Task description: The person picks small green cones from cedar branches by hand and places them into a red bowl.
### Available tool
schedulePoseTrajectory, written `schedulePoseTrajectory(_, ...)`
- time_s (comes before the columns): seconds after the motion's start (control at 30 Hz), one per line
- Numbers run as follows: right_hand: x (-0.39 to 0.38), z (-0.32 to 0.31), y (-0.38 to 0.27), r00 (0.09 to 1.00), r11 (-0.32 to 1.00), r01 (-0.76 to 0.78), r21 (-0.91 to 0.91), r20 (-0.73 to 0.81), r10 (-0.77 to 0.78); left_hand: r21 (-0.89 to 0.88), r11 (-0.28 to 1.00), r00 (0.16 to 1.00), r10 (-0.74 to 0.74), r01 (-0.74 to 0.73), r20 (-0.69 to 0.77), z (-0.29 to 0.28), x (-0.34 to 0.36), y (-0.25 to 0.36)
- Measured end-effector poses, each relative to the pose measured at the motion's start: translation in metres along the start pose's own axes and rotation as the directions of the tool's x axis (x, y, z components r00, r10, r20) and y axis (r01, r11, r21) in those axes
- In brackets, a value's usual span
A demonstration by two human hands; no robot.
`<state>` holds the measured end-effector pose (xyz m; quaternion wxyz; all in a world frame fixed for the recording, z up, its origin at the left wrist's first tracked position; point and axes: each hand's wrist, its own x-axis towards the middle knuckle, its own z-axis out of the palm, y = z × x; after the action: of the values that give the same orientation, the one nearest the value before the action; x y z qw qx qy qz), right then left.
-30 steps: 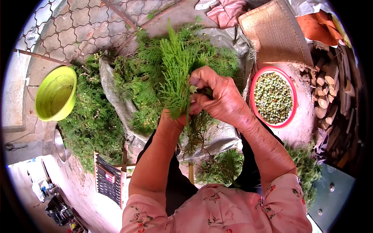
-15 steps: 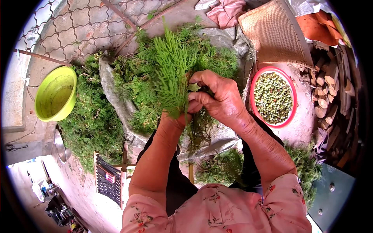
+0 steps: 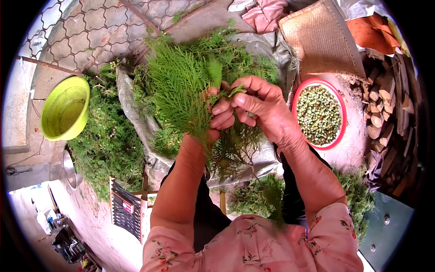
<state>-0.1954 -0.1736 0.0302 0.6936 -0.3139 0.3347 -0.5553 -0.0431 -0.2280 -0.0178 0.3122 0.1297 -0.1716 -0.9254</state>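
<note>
My left hand (image 3: 220, 117) is closed around the stem of a feathery green cypress-like branch (image 3: 174, 84), whose flat fronds fan out up and to the left. Just right of it, my right hand (image 3: 272, 109) pinches a small green sprig (image 3: 237, 90) between thumb and fingers. The fingers of both hands nearly meet. Darker, thinner twigs (image 3: 235, 152) hang below them. Beneath the hands, more cut branches (image 3: 253, 68) lie heaped on a grey woven sheet (image 3: 129, 97).
To the right stands a red-rimmed basin (image 3: 343, 102) of small green cones or berries (image 3: 318, 115). A lime-green basin (image 3: 65, 109) sits at the left beside another branch pile (image 3: 106, 145). Split firewood (image 3: 380, 99), a woven mat (image 3: 317, 41) and a low chair (image 3: 126, 208) surround the spot.
The branch has tipped left and its fronds spread wider. My right hand has shifted slightly right, and the small green sprig now shows at its fingertips.
</note>
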Motion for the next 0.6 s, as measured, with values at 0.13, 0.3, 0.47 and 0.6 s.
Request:
schedulePoseTrajectory(0.13,0.001,-0.007,0.002,0.999,0.999,0.010,0.036,-0.052,-0.008,0.086,0.995,0.995,0.063,-0.056,-0.072,0.014,-0.005,0.001)
schedulePoseTrajectory(0.3,0.002,-0.006,0.001,0.968,0.993,0.062,-0.101,-0.236,-0.084,0.079,0.994,0.984,0.091,-0.080,-0.153,0.017,-0.006,0.002)
schedulePoseTrajectory(0.47,0.005,-0.012,0.004,0.936,0.788,0.115,-0.604,-0.200,-0.289,0.253,0.967,0.949,0.086,-0.008,-0.302,0.038,-0.007,0.005)
schedulePoseTrajectory(0.6,0.008,-0.022,0.013,0.936,0.641,0.146,-0.754,-0.105,-0.337,0.358,0.934,0.946,0.112,0.004,-0.303,0.036,-0.005,0.001)
